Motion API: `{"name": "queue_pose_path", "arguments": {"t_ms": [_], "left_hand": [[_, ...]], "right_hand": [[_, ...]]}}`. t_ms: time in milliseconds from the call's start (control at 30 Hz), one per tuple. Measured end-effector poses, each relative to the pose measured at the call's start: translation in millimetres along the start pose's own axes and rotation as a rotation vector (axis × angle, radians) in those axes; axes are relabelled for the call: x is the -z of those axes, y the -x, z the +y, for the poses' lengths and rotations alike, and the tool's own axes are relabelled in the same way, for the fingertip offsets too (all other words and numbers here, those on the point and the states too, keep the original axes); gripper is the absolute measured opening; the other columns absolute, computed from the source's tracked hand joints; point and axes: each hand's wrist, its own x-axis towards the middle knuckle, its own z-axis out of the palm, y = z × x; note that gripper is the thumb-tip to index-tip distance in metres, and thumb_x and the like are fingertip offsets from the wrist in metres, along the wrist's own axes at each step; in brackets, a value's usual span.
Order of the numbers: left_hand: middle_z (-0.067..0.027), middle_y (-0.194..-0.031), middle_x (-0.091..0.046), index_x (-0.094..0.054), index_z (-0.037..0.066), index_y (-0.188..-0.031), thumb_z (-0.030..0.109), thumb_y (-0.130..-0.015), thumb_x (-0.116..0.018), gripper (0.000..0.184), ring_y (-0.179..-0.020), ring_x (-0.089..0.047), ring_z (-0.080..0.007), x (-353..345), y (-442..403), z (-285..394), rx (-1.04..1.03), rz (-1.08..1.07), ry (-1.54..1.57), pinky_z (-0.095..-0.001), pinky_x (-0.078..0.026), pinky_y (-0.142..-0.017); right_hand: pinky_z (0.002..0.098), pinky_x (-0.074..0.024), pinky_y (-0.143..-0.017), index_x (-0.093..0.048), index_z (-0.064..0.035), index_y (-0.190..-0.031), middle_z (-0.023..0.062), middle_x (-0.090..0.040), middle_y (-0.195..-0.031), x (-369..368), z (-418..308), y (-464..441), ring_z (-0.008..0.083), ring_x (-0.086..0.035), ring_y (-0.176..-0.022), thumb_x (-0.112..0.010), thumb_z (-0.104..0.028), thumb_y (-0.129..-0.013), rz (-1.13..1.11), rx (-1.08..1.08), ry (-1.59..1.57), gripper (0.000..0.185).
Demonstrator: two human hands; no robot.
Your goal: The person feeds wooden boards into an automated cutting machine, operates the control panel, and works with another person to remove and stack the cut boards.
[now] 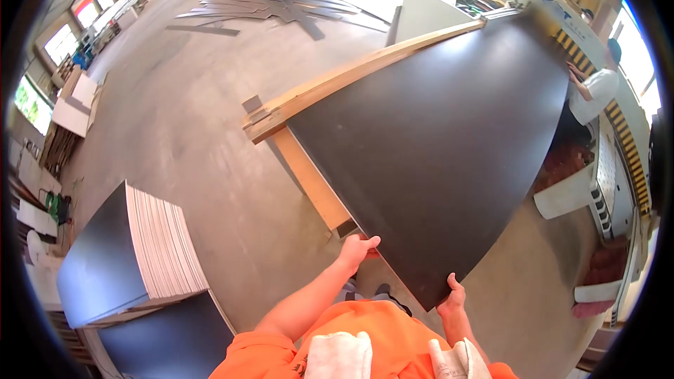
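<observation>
A large dark panel [435, 140] spans the middle and right of the view, its near corner pointing at my body. My left hand [358, 249] grips its left edge, thumb on top and fingers underneath. Close to the near corner, my right hand [453, 295] holds the right edge, thumb up and fingers mostly hidden below. Along the panel's far left side runs a wooden beam [365, 74], and a wooden board [305, 179] shows beneath the panel. At the far right end a co-worker [600, 88] has their hands at the panel's edge.
A stack of dark panels with pale edges [165, 242] stands at lower left, beside another dark panel [168, 340]. Dark strips [281, 7] lie scattered on the floor at the back. A machine with yellow-black striping [628, 147] lines the right side.
</observation>
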Motion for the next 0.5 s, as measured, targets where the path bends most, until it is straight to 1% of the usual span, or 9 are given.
{"name": "queue_pose_path", "arguments": {"t_ms": [67, 167, 267, 367, 500], "left_hand": [[-0.0107, -0.102, -0.069, -0.064, -0.005, -0.109, 0.016, -0.094, -0.065, 0.026, -0.089, -0.068, -0.0214, -3, 2, 2, -0.003, 0.031, -0.005, -0.0354, -0.055, -0.084], [-0.0133, -0.107, -0.069, -0.061, -0.005, -0.115, 0.017, -0.094, -0.063, 0.031, -0.094, -0.069, -0.025, -4, -1, 1, 0.008, 0.024, -0.025, -0.0408, -0.056, -0.087], [-0.013, -0.104, -0.07, -0.061, -0.005, -0.114, 0.017, -0.094, -0.063, 0.029, -0.092, -0.07, -0.0257, -9, 2, 2, -0.01, 0.057, -0.017, -0.0419, -0.057, -0.085], [-0.0129, -0.103, -0.071, -0.061, -0.004, -0.112, 0.017, -0.094, -0.063, 0.027, -0.092, -0.07, -0.0256, -11, 1, 1, 0.028, 0.093, -0.049, -0.0421, -0.057, -0.085], [-0.0129, -0.102, -0.071, -0.062, -0.004, -0.111, 0.017, -0.093, -0.063, 0.027, -0.091, -0.07, -0.0254, -6, -3, -4, 0.018, 0.069, -0.069, -0.0419, -0.057, -0.084]], "right_hand": [[0.0454, -0.0369, -0.111, -0.053, -0.001, -0.133, 0.0118, -0.056, -0.138, -4, -2, 2, 0.0301, -0.051, -0.128, -0.053, -0.034, -0.1, -0.022, -0.014, 0.006, 0.046], [0.0446, -0.0373, -0.111, -0.053, -0.0013, -0.133, 0.0112, -0.056, -0.138, 1, -7, 3, 0.029, -0.052, -0.127, -0.054, -0.032, -0.1, -0.062, -0.02, 0.024, 0.045], [0.043, -0.0381, -0.11, -0.054, -0.0018, -0.132, 0.0099, -0.057, -0.136, 9, -8, -3, 0.0281, -0.053, -0.125, -0.054, -0.031, -0.1, -0.13, -0.025, 0.047, 0.043], [0.0436, -0.0391, -0.109, -0.055, -0.0021, -0.131, 0.0093, -0.058, -0.135, 10, -10, 0, 0.0278, -0.054, -0.124, -0.054, -0.032, -0.1, -0.145, -0.06, 0.029, 0.043], [0.0441, -0.0436, -0.104, -0.057, -0.0052, -0.129, 0.0075, -0.061, -0.132, 19, -16, -2, 0.0262, -0.057, -0.122, -0.053, -0.035, -0.1, -0.169, -0.113, 0.078, 0.041]]}}
